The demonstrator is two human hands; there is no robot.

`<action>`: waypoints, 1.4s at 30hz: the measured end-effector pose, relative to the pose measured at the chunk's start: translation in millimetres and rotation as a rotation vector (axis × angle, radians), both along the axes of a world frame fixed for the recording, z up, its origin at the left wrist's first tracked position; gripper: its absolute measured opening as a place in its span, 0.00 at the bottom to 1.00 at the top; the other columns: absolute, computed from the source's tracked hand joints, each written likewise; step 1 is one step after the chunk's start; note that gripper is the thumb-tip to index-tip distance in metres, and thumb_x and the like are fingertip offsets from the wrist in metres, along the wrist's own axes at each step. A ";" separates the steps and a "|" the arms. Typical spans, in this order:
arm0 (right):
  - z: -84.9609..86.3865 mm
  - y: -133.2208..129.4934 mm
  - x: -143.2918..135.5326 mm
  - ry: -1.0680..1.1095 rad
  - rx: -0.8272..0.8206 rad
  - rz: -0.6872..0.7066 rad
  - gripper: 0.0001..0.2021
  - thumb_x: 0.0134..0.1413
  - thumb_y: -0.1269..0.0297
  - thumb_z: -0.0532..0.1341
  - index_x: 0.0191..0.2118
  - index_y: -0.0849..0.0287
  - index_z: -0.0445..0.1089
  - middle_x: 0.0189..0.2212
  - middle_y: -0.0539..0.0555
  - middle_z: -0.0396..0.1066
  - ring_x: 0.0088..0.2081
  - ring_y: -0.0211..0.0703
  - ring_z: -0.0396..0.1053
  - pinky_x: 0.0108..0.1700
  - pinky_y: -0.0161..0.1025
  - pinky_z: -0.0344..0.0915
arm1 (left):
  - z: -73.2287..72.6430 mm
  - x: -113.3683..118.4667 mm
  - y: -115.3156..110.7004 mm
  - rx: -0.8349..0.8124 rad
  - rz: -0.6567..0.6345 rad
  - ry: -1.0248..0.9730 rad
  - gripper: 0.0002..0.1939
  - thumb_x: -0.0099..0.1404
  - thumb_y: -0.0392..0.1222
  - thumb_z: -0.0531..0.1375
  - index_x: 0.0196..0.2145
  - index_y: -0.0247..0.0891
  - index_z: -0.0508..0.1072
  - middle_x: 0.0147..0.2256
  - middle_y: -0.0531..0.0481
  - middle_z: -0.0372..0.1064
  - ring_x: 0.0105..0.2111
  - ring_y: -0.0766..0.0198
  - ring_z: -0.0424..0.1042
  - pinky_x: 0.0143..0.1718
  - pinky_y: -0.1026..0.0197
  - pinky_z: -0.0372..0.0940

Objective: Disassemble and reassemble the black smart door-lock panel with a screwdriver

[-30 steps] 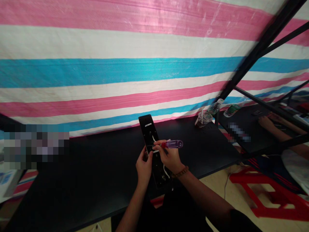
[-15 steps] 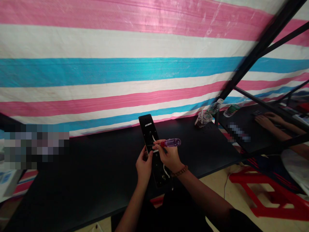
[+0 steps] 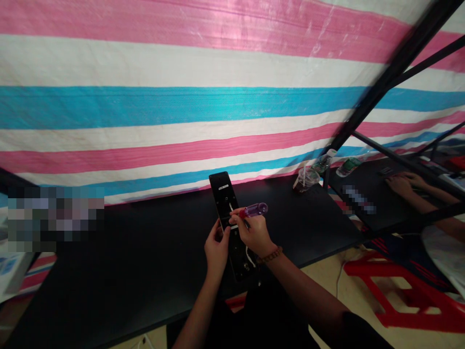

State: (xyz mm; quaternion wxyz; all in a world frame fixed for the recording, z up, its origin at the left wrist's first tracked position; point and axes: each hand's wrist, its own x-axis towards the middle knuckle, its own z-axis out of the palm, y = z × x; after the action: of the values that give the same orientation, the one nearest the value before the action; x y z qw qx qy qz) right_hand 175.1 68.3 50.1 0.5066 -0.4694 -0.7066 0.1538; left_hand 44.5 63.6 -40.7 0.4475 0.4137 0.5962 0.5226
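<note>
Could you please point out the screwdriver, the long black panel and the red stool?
Screwdriver [image 3: 256,209]: head view, purple handle.
Long black panel [image 3: 238,249]: head view, lower half.
Red stool [image 3: 410,320]: head view, lowest visible bar.

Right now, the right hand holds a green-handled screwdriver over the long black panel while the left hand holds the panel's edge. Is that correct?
Not quite: the head view shows a purple-handled screwdriver, not green. The right hand holds it over the long black panel, and the left hand holds the panel's edge.
</note>
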 end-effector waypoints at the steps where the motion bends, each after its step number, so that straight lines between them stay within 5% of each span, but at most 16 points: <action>1: -0.4 0.3 -0.4 -0.003 0.003 -0.007 0.09 0.66 0.68 0.58 0.36 0.56 0.75 0.33 0.55 0.81 0.35 0.45 0.80 0.41 0.39 0.74 | -0.2 -0.1 -0.1 0.001 0.002 0.000 0.35 0.56 0.54 0.67 0.57 0.32 0.74 0.37 0.44 0.78 0.35 0.58 0.76 0.39 0.58 0.69; 42: -8.3 -4.3 0.4 -0.043 0.057 0.062 0.09 0.65 0.71 0.57 0.42 0.54 0.74 0.42 0.55 0.79 0.45 0.43 0.78 0.53 0.41 0.72 | 5.3 1.4 -1.2 -0.016 -0.012 -0.052 0.33 0.58 0.50 0.67 0.58 0.32 0.73 0.40 0.43 0.79 0.40 0.57 0.78 0.44 0.57 0.71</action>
State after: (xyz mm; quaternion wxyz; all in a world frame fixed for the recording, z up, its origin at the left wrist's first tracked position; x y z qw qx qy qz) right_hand 175.5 63.9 41.8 0.4995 -0.4360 -0.7356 0.1393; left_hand 46.0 62.4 -35.4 0.4695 0.3998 0.5861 0.5256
